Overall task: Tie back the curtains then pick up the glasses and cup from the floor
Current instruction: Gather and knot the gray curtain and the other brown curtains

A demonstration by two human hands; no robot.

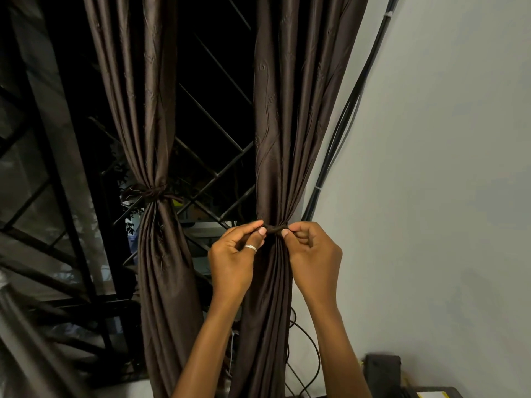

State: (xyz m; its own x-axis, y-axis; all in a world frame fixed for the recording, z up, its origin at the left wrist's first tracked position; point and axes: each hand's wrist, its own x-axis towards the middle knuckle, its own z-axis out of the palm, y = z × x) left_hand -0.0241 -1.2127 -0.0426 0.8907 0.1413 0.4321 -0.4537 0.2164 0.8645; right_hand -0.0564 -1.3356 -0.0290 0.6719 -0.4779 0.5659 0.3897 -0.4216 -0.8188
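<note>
Both hands are raised to the curtain by the wall (287, 124), a dark brown one hanging at the edge of the window nearest the wall (431, 168); its folds are drawn into a narrow waist by a brown cord (276, 228) that runs across them. The left hand (234, 254), which wears a silver ring (250, 248), pinches the cord between thumb and forefinger at one side of the waist, its other fingers curled in; the right hand (313, 251) pinches the same cord at the opposite side, fingers likewise curled; only a short bit of cord shows between the two thumbnails. The other curtain (143, 110) hangs further along the window, well apart from the hands; a knotted band (153, 193) already cinches it. Between the two curtains a metal grille (218, 168) shows against the dark outside. Black cables (344, 116) run up the wall just beside the curtain by the wall; a dark box (382, 366) sits near the lower edge of the wall.
</note>
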